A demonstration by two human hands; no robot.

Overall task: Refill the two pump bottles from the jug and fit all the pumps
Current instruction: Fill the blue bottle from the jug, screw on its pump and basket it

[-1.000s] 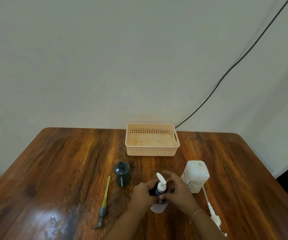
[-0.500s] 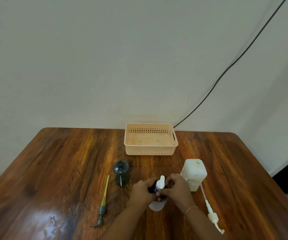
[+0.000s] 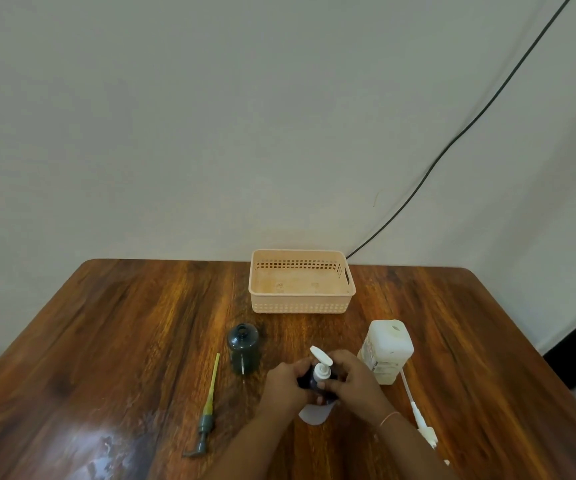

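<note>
A small dark bottle with a white base stands at the near middle of the table. My left hand grips its body. My right hand has its fingers on the collar of the white pump sitting in the bottle's neck. A dark green bottle stands open-necked to the left. Its grey pump with a yellow tube lies flat on the table. The white jug stands open on the right, with a long white pump lying beside it.
A peach plastic basket sits at the back of the wooden table, near the wall. A black cable runs down the wall behind it.
The white pump head has turned between my fingers, its spout now pointing up-left. Both hands stay on the small bottle. The view has shifted slightly.
</note>
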